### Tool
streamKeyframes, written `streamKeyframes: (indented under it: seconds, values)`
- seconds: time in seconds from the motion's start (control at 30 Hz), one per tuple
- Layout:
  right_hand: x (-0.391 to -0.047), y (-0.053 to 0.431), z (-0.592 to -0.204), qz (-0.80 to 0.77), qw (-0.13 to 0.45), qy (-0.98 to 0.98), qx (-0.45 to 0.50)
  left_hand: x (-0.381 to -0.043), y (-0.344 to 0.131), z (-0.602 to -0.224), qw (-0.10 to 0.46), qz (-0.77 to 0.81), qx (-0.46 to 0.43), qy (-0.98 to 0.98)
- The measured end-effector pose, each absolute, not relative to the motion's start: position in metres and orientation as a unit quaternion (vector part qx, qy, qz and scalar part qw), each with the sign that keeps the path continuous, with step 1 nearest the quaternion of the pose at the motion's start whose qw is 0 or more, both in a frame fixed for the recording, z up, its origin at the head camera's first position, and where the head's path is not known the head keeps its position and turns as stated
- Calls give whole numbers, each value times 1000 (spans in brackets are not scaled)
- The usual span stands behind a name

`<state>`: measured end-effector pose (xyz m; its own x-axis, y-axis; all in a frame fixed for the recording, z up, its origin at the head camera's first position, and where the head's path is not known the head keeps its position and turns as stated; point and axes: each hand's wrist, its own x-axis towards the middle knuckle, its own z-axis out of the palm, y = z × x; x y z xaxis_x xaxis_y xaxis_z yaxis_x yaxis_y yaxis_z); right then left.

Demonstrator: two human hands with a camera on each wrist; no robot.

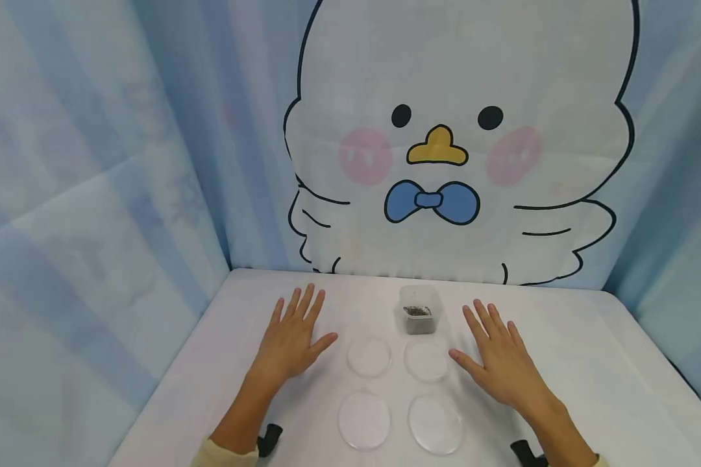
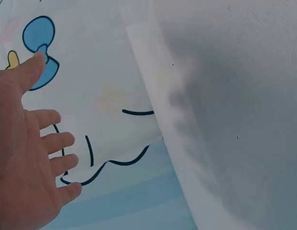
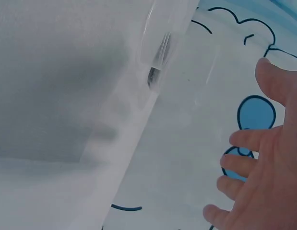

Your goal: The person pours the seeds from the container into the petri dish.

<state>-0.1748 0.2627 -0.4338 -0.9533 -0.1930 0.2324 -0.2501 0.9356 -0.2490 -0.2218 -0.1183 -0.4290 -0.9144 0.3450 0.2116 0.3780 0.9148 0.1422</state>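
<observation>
My left hand (image 1: 289, 344) is held above the white table with its fingers straight and spread, touching nothing visible. On the other side my right hand (image 1: 498, 364) hovers in the same way, palm down and fingers apart. Between them several clear round dishes or lids lie flat in two rows: a far left disc (image 1: 369, 357), a far right disc (image 1: 426, 360), a near left disc (image 1: 364, 420) and others. Behind these stands a small clear plastic box (image 1: 420, 326) holding dark, fine bits whose kind cannot be told. In both wrist views the palms hold nothing.
The white table (image 1: 596, 376) ends at a back edge against a blue curtain (image 1: 257, 162) with a cartoon bird printed on it. Curtain also hangs at left and right. A dark strap end (image 1: 270, 440) shows beside the left wrist, another (image 1: 526, 452) beside the right.
</observation>
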Motion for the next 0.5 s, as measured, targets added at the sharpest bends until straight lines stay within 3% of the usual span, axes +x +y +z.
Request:
streamKeyframes:
  seconds: [0.23,0.5]
  values:
    - [-196,262,-427,133,109,-974,147,-229,-103,-441,32,-113,-228,-967]
    - [-263,267,-440,285,4,-947,151,-249,-80,-444,-75,-171,-270,-945]
